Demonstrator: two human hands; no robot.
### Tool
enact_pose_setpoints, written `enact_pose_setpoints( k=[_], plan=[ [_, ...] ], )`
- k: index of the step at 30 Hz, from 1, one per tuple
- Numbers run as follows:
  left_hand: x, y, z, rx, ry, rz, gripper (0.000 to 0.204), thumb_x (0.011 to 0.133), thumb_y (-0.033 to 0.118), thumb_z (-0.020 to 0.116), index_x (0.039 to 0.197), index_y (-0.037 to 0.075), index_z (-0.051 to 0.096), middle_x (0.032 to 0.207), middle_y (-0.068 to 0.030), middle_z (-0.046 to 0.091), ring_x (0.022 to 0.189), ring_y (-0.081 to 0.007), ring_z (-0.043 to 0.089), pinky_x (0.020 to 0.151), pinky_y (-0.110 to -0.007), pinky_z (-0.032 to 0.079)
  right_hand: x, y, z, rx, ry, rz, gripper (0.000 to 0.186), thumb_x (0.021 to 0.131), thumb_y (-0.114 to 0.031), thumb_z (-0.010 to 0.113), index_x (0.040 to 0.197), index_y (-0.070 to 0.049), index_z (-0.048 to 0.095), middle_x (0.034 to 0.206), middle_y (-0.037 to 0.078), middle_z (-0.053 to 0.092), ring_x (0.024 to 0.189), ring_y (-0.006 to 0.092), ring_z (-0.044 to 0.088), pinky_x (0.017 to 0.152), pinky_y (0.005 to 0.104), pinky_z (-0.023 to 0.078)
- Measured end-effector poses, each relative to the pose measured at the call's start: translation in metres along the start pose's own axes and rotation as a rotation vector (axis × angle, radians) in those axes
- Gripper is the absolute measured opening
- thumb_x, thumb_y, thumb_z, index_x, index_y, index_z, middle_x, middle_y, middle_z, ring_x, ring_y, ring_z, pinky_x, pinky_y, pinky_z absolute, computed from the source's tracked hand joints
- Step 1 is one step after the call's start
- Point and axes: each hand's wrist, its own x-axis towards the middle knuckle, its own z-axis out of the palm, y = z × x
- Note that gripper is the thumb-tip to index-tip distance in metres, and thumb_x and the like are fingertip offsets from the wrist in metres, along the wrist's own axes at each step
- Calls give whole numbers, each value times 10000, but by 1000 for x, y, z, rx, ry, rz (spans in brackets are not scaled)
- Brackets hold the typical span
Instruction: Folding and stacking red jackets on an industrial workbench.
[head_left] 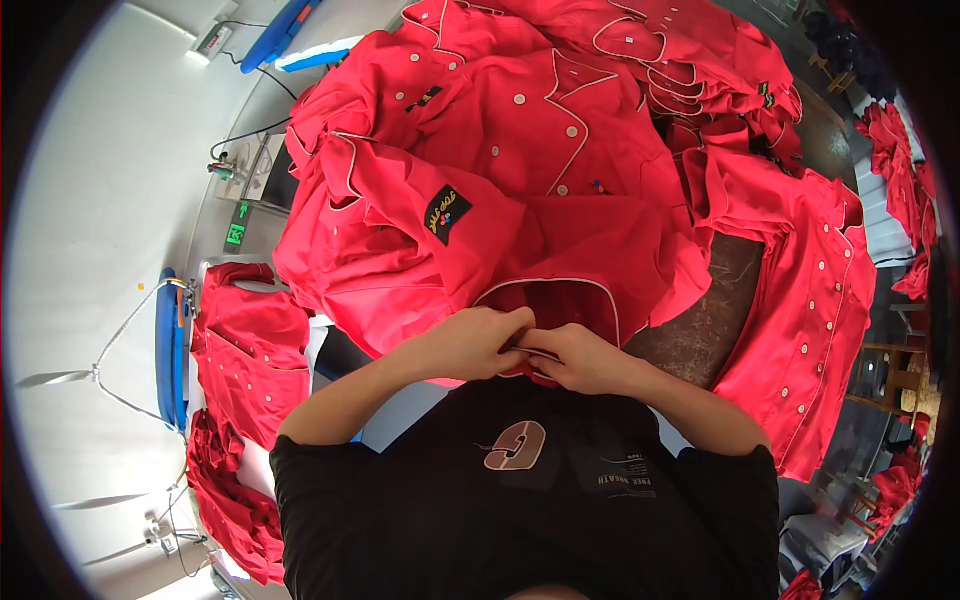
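My left hand (485, 342) and my right hand (578, 357) meet at the front edge of a red jacket (600, 240) with white piping and pale buttons, spread on a pile of similar jackets. Both hands are closed on the white-piped rim of an opening (548, 292) in the red cloth, close to my black shirt, with fingertips nearly touching. The inside of the opening shows above my fingers; part of the rim is hidden by them. A dark patch (448, 214) sits on a red sleeve just beyond my hands.
A brown worktop (690, 343) shows under the garments. More red jackets lie to the right (800, 310), at the back (700, 40) and at the left (250, 360). A white wall (100, 240) with cords and blue boards is on the left. Wooden stools (895, 378) stand far right.
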Motion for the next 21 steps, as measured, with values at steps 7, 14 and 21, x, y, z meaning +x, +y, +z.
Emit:
enact_pose_setpoints(
  k=[7, 14, 21],
  plan=[
    [-2, 1, -1, -320, -26, 119, 259, 762, 188, 653, 913, 16, 532, 796, -132, 565, 809, -304, 554, 714, -389, 443, -6, -4, -13, 5, 122, -19, 160, 797, -11, 548, 948, 7, 597, 774, 174, 620, 710, 313, 628, 619, 358, 475],
    [6, -4, 16, 73, 449, 287, 271, 640, 127, 687, 879, 52, 583, 780, -77, 580, 734, -247, 556, 673, -357, 412, 4, -10, -14, -264, 317, -186, 157, 748, -43, 570, 903, -44, 593, 699, 113, 572, 665, 280, 594, 566, 377, 461],
    [9, -6, 13, 125, 616, 301, 293, 574, 35, 671, 852, 58, 583, 719, -73, 564, 654, -257, 524, 598, -342, 386, 2, -20, -20, -431, 430, -277, 272, 715, -28, 628, 985, -41, 599, 749, 93, 563, 656, 265, 575, 565, 352, 462]
  ],
)
